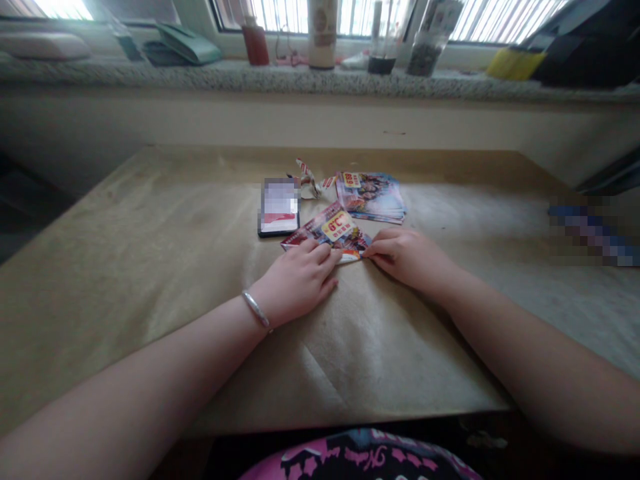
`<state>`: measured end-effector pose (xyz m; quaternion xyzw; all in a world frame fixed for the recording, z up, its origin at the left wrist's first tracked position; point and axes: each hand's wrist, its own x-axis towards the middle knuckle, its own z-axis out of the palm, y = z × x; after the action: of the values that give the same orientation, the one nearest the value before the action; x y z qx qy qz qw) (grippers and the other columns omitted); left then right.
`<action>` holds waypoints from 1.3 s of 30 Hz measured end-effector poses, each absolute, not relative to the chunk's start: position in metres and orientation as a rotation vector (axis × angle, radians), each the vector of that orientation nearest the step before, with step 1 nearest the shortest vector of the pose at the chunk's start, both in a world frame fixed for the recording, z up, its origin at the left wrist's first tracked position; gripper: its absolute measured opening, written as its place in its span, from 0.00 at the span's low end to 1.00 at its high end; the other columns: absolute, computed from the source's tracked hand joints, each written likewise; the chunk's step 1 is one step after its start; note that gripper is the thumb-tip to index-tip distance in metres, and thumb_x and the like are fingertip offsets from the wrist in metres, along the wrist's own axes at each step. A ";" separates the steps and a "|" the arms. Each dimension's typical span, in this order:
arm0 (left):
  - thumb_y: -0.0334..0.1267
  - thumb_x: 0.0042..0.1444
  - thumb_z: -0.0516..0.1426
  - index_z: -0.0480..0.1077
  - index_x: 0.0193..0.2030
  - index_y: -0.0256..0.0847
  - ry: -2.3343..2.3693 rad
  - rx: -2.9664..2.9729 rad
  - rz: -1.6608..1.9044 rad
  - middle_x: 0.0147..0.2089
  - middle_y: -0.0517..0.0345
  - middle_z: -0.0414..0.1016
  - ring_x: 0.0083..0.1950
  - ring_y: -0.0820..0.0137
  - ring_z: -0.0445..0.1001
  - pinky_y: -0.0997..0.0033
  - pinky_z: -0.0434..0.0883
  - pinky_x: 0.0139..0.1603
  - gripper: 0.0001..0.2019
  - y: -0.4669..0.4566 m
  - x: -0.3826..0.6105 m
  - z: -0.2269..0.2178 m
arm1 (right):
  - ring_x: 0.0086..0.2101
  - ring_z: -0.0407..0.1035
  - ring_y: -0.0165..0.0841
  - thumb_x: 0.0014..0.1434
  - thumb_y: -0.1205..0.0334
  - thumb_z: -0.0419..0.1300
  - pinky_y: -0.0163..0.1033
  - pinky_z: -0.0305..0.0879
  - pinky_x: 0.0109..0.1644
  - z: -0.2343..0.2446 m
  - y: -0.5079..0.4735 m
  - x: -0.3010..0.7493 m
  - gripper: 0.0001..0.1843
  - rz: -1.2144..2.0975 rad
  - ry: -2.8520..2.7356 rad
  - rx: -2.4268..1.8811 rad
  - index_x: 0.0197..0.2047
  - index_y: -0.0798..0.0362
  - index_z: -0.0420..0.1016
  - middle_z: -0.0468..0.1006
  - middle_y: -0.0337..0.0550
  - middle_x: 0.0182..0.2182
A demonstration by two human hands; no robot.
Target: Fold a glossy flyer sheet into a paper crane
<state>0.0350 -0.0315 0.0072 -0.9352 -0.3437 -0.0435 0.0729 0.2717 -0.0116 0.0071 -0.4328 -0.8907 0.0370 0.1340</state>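
Red printed leaflet [327, 230] sits under my left hand [295, 280], held open-palmed and pressing down so it cannot slide, while my right hand [410, 257] curls in, gripping its corner. A phone [279, 207] lies just left of the leaflet, a stack of leaflets [370, 197] just beyond.

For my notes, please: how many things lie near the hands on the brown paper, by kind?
Smartphone: 1
Stack of printed leaflets: 1
Folded printed leaflet: 1
Twisted paper strip: 1
Total: 4
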 end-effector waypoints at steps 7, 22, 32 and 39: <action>0.42 0.67 0.47 0.66 0.61 0.38 -1.006 -2.807 -0.210 0.49 0.47 0.71 0.51 0.57 0.66 0.56 0.66 0.56 0.20 -0.030 0.034 0.003 | 0.37 0.73 0.36 0.62 0.67 0.55 0.38 0.65 0.42 0.015 -0.017 0.266 0.14 0.061 -2.636 -1.351 0.40 0.52 0.83 0.80 0.45 0.35; 0.43 0.67 0.47 0.67 0.61 0.40 -1.011 -2.793 -0.209 0.50 0.47 0.71 0.52 0.57 0.66 0.56 0.66 0.57 0.20 -0.030 0.033 0.002 | 0.38 0.73 0.36 0.63 0.67 0.54 0.38 0.64 0.42 0.014 -0.018 0.267 0.14 0.051 -2.640 -1.351 0.41 0.51 0.83 0.80 0.45 0.37; 0.45 0.67 0.48 0.66 0.62 0.39 -0.997 -2.804 -0.164 0.49 0.47 0.69 0.52 0.56 0.65 0.57 0.64 0.58 0.21 -0.030 0.033 0.003 | 0.36 0.70 0.34 0.64 0.67 0.53 0.38 0.62 0.40 0.008 -0.014 0.271 0.14 -0.139 -2.746 -0.972 0.42 0.52 0.81 0.80 0.45 0.35; 0.48 0.67 0.48 0.64 0.63 0.39 -1.010 -2.831 -0.129 0.51 0.46 0.69 0.53 0.56 0.64 0.56 0.63 0.58 0.23 -0.031 0.033 0.006 | 0.37 0.69 0.35 0.64 0.66 0.51 0.38 0.62 0.41 0.012 -0.012 0.271 0.16 -0.131 -2.806 -0.974 0.41 0.52 0.81 0.78 0.46 0.36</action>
<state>0.0330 -0.0309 0.0059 -0.9389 -0.3349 -0.0426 0.0664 0.2709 -0.0124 0.0122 -0.3263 -0.9405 -0.0438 0.0839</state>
